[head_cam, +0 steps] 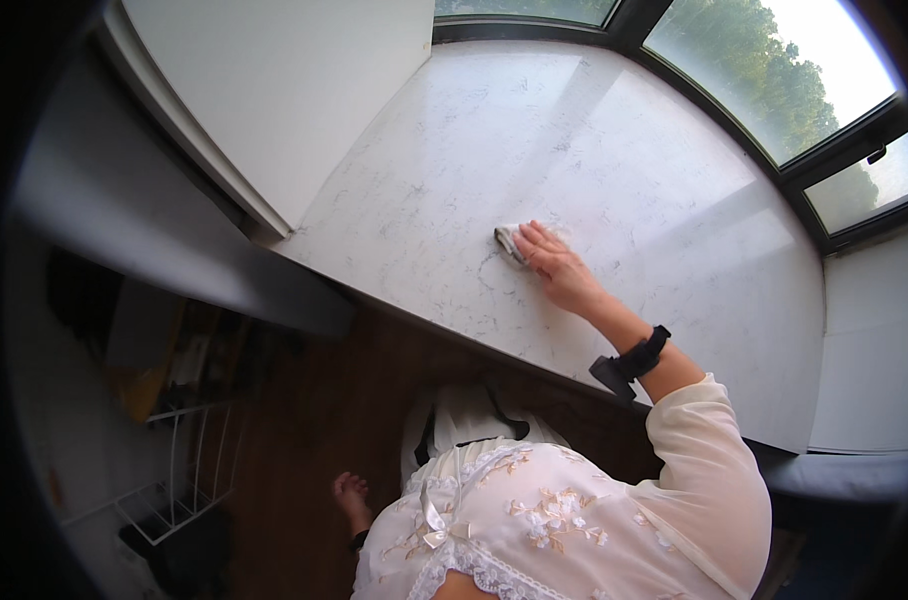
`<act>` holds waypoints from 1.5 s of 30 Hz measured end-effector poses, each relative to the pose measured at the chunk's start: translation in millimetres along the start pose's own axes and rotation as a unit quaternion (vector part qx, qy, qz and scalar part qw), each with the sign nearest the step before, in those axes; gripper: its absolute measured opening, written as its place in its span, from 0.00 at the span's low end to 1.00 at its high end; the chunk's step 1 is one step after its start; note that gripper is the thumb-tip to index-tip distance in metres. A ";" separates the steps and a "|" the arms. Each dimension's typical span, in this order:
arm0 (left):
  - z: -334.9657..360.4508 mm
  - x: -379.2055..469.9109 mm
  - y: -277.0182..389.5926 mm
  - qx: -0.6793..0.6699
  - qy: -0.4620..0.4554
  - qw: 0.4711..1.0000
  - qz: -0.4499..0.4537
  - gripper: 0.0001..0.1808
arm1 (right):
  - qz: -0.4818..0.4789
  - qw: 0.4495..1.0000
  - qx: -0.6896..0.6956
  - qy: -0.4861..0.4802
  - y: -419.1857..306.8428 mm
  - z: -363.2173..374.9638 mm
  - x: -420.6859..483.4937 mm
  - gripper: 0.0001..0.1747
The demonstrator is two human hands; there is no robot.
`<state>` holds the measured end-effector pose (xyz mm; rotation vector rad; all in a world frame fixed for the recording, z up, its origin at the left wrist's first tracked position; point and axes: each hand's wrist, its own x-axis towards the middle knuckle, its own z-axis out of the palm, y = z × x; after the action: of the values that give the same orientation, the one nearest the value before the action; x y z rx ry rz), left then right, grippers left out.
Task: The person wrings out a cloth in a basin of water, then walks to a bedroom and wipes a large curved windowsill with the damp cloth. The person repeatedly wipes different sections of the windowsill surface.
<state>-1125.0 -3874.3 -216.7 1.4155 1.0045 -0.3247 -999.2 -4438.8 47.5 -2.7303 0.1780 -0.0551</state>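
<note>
My right hand (559, 271) presses a folded, light cloth with a dark edge (508, 244) flat against a white marbled countertop (424, 187). The fingers lie over the cloth and hide much of it. A black strap with a small device (626, 364) is around that wrist. My left hand (351, 491) hangs low beside my body, away from the countertop, with its fingers slightly curled and no object seen in it.
Dark-framed windows (784, 169) line the far edge of the countertop. A white cabinet panel (289, 97) stands at the left. Below it, a white wire rack (176, 480) stands above the brown floor (289, 450). A white wall panel (874, 345) borders the right end.
</note>
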 end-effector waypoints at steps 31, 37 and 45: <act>38.7 -49.9 81.4 -0.011 -0.035 0.997 0.067 0.09 | -0.190 0.978 -0.024 -0.078 -86.5 27.0 40.0 0.32; 131.6 -88.3 165.8 0.034 -0.234 0.940 0.247 0.09 | -0.220 0.975 -0.030 -0.001 -91.2 38.2 57.9 0.31; 263.2 -170.4 273.5 0.173 -0.371 0.725 0.554 0.15 | -0.209 0.975 -0.060 0.039 -101.5 38.4 53.2 0.24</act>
<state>-923.8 -4123.5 49.0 1.7413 -0.6624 -0.1319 -932.2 -4338.4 53.0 -2.8395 -0.3852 -0.2767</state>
